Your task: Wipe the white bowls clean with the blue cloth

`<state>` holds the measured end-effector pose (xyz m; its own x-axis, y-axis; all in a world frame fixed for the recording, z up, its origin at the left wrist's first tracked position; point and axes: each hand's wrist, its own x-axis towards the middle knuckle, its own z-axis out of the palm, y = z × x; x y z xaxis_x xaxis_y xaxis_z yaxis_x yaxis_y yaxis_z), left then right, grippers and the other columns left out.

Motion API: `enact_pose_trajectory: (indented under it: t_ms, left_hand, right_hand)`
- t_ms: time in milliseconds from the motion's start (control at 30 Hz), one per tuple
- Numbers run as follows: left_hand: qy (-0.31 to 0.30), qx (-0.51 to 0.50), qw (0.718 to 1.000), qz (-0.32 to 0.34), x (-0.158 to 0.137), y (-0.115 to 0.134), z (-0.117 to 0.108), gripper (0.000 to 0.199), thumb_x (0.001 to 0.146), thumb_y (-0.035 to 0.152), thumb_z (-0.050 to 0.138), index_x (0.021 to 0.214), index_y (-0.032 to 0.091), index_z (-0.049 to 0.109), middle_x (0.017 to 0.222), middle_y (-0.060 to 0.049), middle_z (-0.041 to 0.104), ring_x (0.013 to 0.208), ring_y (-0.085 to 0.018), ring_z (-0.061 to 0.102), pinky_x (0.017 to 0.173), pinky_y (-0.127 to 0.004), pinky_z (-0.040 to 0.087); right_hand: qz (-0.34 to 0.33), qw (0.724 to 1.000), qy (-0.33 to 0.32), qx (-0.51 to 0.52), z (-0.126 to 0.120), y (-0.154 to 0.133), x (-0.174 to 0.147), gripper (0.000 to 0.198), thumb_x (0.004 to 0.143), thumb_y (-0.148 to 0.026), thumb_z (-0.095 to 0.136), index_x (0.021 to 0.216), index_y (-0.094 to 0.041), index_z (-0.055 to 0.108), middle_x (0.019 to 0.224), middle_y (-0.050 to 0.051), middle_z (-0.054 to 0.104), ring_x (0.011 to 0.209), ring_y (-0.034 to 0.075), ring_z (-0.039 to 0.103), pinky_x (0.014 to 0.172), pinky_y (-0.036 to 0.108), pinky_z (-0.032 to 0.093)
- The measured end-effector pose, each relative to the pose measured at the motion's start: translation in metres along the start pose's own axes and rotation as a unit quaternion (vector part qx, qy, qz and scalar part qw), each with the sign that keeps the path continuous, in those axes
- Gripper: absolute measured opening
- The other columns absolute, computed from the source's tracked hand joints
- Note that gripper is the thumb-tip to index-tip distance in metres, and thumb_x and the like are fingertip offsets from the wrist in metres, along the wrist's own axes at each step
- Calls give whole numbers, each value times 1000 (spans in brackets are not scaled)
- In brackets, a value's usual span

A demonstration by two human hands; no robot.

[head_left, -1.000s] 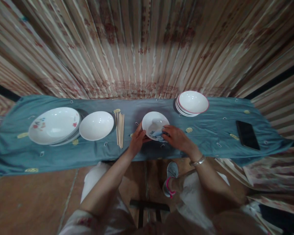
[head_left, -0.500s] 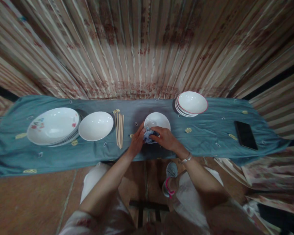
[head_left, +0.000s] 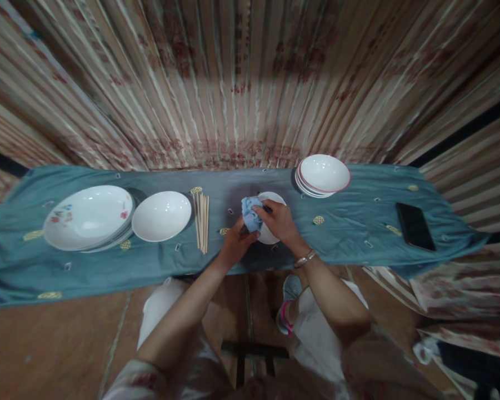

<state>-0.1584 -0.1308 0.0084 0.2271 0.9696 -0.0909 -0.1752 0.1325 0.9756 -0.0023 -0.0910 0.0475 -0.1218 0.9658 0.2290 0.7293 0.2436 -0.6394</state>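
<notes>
In the middle of the table stands a white bowl [head_left: 268, 236], partly covered by my hands. My right hand [head_left: 280, 220] grips a crumpled light-blue cloth [head_left: 251, 213] and presses it over the bowl's left rim. At the near left side of the bowl, my left hand [head_left: 235, 244] is closed around the edge with its thumb toward the inside. Some of its fingers are hidden behind the bowl and the cloth.
Left of my hands lie several wooden chopsticks [head_left: 203, 222], a white bowl [head_left: 161, 216] and a stack of floral plates [head_left: 89, 216]. Red-rimmed bowls [head_left: 325, 173] are stacked at the back right. A black phone [head_left: 415, 226] lies on the green tablecloth [head_left: 350, 233]. A curtain [head_left: 233, 83] hangs behind.
The cloth has moved from inside the bowl up and left onto its rim, with my right hand. My left hand has shifted slightly lower along the bowl's edge.
</notes>
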Motion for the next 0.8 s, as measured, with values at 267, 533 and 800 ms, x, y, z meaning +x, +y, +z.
enact_pose_trajectory:
  t_ms: [267,533,800]
  left_hand:
    - [-1,1,1000,27,-1,3,-1,91,68,24,86,151,21,51,150,-12,60,134,-33,60,107,-45,56]
    - [-8,-1,999,41,1,1,-2,91,68,25,85,152,19,50,153,-14,57,140,-35,53,102,-42,58]
    - [-10,-31,999,20,3,-2,-4,100,67,38,90,154,20,46,140,-14,67,117,-30,68,87,-37,63]
  right_hand:
    - [-15,997,-4,-82,7,8,3,24,97,-20,56,116,-17,71,123,14,75,117,26,68,105,38,52]
    - [-21,968,-73,-238,1,0,-6,26,98,-12,47,113,-11,68,118,22,71,115,32,64,105,47,50]
    - [-32,973,-113,-197,2,20,-21,30,95,-17,56,125,-12,62,115,20,75,107,31,71,97,42,54]
